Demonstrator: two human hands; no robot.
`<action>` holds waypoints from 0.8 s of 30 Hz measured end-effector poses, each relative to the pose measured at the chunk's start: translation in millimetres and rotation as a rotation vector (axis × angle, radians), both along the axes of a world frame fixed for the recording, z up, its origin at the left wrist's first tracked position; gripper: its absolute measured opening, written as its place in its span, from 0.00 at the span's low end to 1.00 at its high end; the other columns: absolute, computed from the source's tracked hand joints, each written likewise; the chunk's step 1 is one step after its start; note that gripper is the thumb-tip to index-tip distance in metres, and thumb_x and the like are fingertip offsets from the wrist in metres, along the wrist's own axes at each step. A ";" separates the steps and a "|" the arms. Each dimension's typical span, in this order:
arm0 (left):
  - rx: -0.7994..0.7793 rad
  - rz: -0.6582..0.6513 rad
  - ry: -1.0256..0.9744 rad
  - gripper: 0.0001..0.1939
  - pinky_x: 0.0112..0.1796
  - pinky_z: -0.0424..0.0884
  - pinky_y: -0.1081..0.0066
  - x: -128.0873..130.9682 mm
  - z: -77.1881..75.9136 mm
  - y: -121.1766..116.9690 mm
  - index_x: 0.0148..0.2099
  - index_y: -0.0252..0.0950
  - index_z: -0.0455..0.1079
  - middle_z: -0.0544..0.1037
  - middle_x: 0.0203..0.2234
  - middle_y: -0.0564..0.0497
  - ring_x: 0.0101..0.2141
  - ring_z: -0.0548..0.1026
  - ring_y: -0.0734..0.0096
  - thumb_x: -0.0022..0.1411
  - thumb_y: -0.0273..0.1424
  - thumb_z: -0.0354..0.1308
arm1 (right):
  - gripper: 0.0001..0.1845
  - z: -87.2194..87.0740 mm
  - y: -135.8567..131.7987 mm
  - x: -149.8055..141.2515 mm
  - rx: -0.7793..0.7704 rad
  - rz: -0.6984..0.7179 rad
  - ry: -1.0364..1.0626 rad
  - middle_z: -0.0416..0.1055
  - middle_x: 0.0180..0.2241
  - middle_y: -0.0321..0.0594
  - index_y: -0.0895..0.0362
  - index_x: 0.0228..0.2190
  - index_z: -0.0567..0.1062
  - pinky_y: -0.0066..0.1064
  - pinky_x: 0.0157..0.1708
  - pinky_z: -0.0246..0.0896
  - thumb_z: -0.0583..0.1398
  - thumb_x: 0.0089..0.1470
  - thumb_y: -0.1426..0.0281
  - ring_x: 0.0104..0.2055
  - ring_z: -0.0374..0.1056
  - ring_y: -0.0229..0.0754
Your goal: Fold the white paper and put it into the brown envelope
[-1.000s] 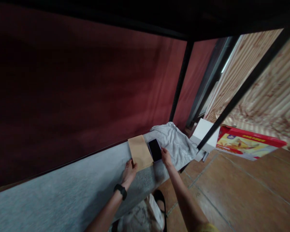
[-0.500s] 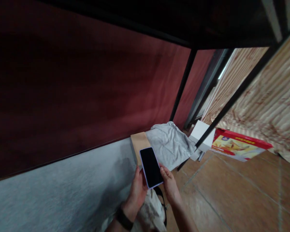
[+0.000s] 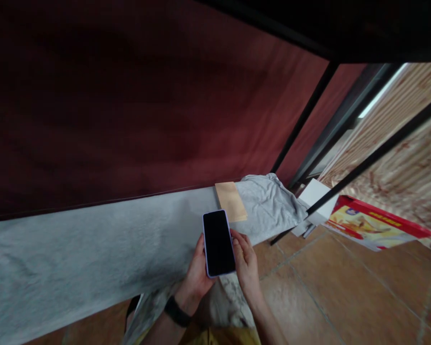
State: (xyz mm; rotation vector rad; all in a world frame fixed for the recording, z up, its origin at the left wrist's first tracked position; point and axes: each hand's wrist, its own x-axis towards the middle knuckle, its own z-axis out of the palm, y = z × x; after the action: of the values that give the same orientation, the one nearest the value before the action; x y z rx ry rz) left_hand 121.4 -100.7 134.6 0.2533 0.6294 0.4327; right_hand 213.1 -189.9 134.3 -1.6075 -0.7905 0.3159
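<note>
A smartphone with a dark screen and a pale purple case is held upright between both hands. My left hand, with a black band on its wrist, supports it from the left side and below, its fingers partly hidden behind the phone. On the phone's right edge my right hand grips with curled fingers and thumb. Just beyond the phone, a tan paper envelope or folded sheet lies on the grey cloth, apart from both hands.
Grey cloth covers a long low surface beside a dark red panel. Black metal bars rise at the right. A white box and a red and yellow carton sit on the brown tiled floor, near a striped curtain.
The view has shifted, so the envelope, bars and boxes now appear farther right and more of the cloth shows. The phone stays in both hands, now held straighter; the right fingers have shifted along its edge.
</note>
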 end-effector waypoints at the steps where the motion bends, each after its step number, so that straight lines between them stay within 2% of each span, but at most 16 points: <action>1: 0.000 -0.003 0.010 0.24 0.44 0.77 0.64 -5.3 0.2 -1.1 0.48 0.33 0.77 0.84 0.37 0.47 0.35 0.82 0.63 0.69 0.48 0.52 | 0.21 1.4 -0.5 -6.3 0.007 0.018 -0.002 0.75 0.49 0.44 0.53 0.52 0.78 0.35 0.53 0.68 0.53 0.68 0.58 0.53 0.71 0.45; 5: 0.017 -0.031 0.026 0.25 0.44 0.77 0.63 -23.6 0.4 -5.3 0.50 0.34 0.77 0.84 0.37 0.46 0.37 0.82 0.61 0.68 0.49 0.53 | 0.22 5.0 -6.0 -26.6 0.003 0.027 -0.042 0.75 0.49 0.45 0.53 0.55 0.76 0.35 0.53 0.68 0.52 0.68 0.59 0.53 0.71 0.45; 9: -0.022 -0.038 -0.019 0.26 0.47 0.76 0.61 -33.8 1.9 -11.5 0.49 0.33 0.78 0.84 0.37 0.45 0.39 0.82 0.58 0.69 0.49 0.50 | 0.22 8.6 -11.8 -35.0 -0.017 0.026 -0.080 0.75 0.48 0.45 0.53 0.55 0.76 0.34 0.50 0.69 0.52 0.68 0.59 0.50 0.72 0.45; 12: -0.041 -0.031 -0.041 0.27 0.47 0.77 0.59 -36.9 5.9 -15.8 0.50 0.33 0.77 0.84 0.38 0.44 0.41 0.82 0.57 0.70 0.50 0.49 | 0.22 11.9 -15.0 -38.1 -0.040 0.024 -0.096 0.76 0.47 0.45 0.53 0.54 0.77 0.33 0.48 0.69 0.52 0.68 0.59 0.49 0.73 0.45; 17: -0.061 -0.017 -0.048 0.27 0.47 0.77 0.61 -39.8 13.4 -17.8 0.50 0.32 0.77 0.84 0.39 0.44 0.42 0.82 0.57 0.71 0.49 0.49 | 0.22 15.2 -18.9 -43.6 -0.045 0.022 -0.087 0.76 0.50 0.45 0.53 0.57 0.75 0.34 0.51 0.68 0.52 0.68 0.60 0.52 0.73 0.46; 24: -0.018 -0.032 -0.108 0.29 0.49 0.76 0.60 -41.4 11.8 -19.2 0.52 0.32 0.76 0.84 0.39 0.44 0.45 0.81 0.56 0.69 0.51 0.50 | 0.22 14.9 -16.5 -43.4 0.002 0.015 -0.049 0.76 0.51 0.46 0.54 0.55 0.76 0.39 0.54 0.67 0.52 0.67 0.60 0.55 0.71 0.48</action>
State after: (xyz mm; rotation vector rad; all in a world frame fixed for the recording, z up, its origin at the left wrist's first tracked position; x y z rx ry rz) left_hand 80.0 -119.9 146.4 0.2216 0.5223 0.4070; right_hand 169.6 -206.4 149.2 -1.6135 -0.8403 0.2871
